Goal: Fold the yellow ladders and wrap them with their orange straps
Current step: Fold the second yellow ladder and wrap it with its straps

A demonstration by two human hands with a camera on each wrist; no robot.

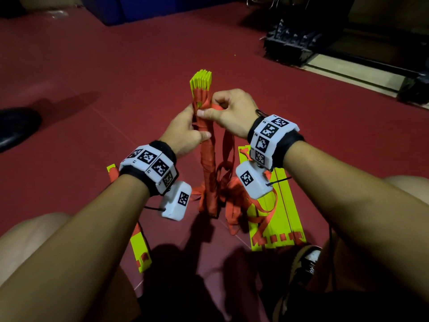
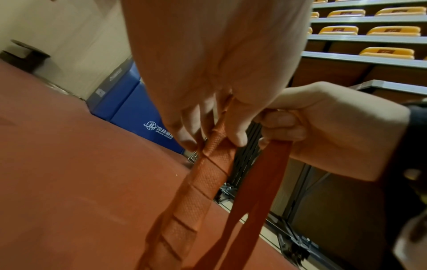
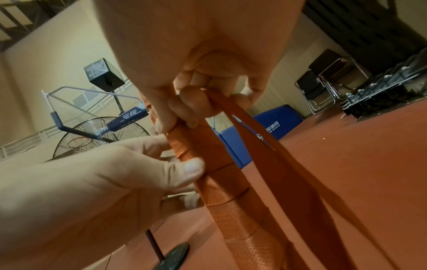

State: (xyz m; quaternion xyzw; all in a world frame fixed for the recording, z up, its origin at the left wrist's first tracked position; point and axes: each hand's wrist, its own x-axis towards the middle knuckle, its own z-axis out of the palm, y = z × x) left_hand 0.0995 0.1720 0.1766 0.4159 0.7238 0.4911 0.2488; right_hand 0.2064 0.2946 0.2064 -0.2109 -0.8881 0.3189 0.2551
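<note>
A folded yellow ladder bundle [image 1: 201, 81] stands upright on the red floor, most of its length wound in orange strap [image 1: 207, 163]. My left hand [image 1: 185, 133] grips the wrapped bundle [image 2: 203, 182] from the left, thumb across its front. My right hand [image 1: 228, 110] pinches the loose strap [image 3: 254, 142] just right of the bundle near its top. The free strap hangs from that hand in a loop down to a tangle on the floor [image 1: 232, 194]. Only the bundle's yellow top end shows bare.
More yellow ladder slats [image 1: 274, 219] with orange straps lie flat on the floor at the right, and another yellow slat [image 1: 139, 249] at the left. A black shoe [image 1: 16, 126] sits far left. Blue mats [image 1: 148, 8] and black racks [image 1: 294, 43] stand behind.
</note>
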